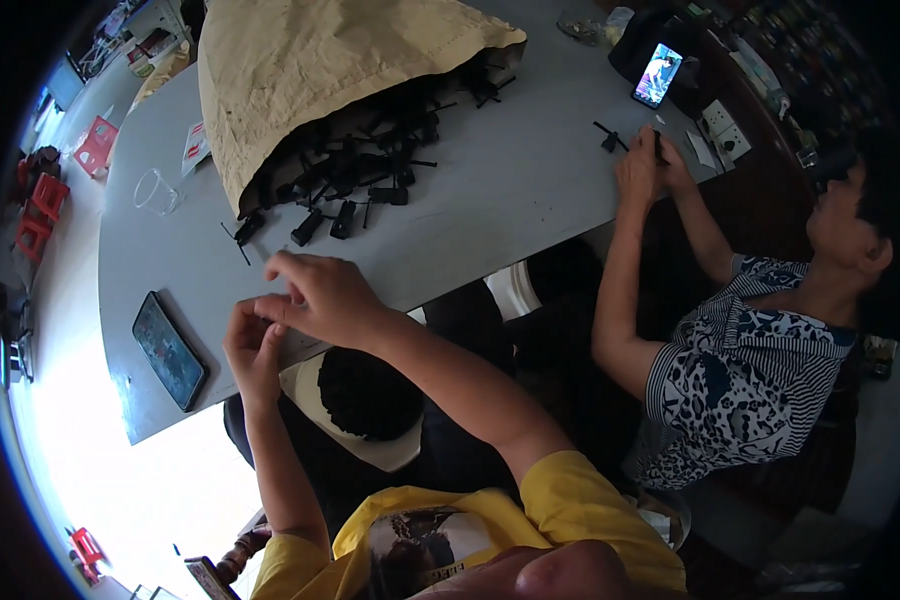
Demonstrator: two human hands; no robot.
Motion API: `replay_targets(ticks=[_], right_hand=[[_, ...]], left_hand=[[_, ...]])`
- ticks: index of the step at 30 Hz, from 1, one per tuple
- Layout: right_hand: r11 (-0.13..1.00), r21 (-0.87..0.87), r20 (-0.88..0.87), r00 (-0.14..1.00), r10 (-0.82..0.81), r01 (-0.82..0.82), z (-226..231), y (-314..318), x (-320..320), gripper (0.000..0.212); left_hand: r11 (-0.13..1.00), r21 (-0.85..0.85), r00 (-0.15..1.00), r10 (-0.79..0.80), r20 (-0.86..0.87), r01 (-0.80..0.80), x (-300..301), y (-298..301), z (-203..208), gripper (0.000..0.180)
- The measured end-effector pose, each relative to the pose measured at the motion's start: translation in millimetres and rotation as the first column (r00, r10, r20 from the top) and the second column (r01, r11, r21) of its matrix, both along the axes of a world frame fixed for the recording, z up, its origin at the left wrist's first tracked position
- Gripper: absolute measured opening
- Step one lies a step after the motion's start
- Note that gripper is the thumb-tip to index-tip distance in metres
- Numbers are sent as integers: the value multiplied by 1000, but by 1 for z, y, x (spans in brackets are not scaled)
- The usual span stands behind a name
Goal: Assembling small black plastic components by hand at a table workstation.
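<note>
Just off the near edge of the table (460, 225), my two hands meet. My left hand (255, 350) is closed with its fingertips pinched together. Over it bends my right hand (322, 298), its fingers curled in against the left fingertips. Whatever they hold, if anything, is too small or hidden to make out. Beyond my hands, many small black plastic parts (342, 220) with thin rods spill from the mouth of a large tan paper sack (300, 70). A phone with a dark screen (170, 350) lies left of my left hand.
On the right, a co-worker (750, 360) holds a small dark piece in both hands, beside another black part (611, 138). A lit phone (658, 76) stands behind them. A clear cup (157, 192) lies at the left. Power sockets (725, 130) sit at the far right.
</note>
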State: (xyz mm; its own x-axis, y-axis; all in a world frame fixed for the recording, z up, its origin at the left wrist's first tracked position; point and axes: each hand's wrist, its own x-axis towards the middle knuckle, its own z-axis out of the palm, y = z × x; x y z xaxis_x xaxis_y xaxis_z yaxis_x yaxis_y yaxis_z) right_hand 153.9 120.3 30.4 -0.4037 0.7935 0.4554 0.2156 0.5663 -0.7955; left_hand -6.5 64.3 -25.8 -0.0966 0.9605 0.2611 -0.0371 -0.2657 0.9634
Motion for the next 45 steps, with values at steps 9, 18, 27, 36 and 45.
replay_targets(ticks=[9,18,27,36,45], right_hand=[[990,-88,-183,979,90,-107,-13,3,-9,23],[998,64,-81,996,22,-17,-14,4,-5,18],[824,420,425,720,-549,380,-29,19,10,13],[878,316,297,841,-453,361,-28,25,6,9],[982,-11,-308,934,-181,187,-12,23,7,13]], left_hand=[[998,39,998,53,35,-55,16,1,14,19],[996,72,929,-66,365,43,-1,3,6,13],[997,-47,971,-48,236,61,2,4,11,12],[995,-76,957,-37,287,61,10,4,18,6],[994,-99,977,60,206,-40,17,4,29,20]])
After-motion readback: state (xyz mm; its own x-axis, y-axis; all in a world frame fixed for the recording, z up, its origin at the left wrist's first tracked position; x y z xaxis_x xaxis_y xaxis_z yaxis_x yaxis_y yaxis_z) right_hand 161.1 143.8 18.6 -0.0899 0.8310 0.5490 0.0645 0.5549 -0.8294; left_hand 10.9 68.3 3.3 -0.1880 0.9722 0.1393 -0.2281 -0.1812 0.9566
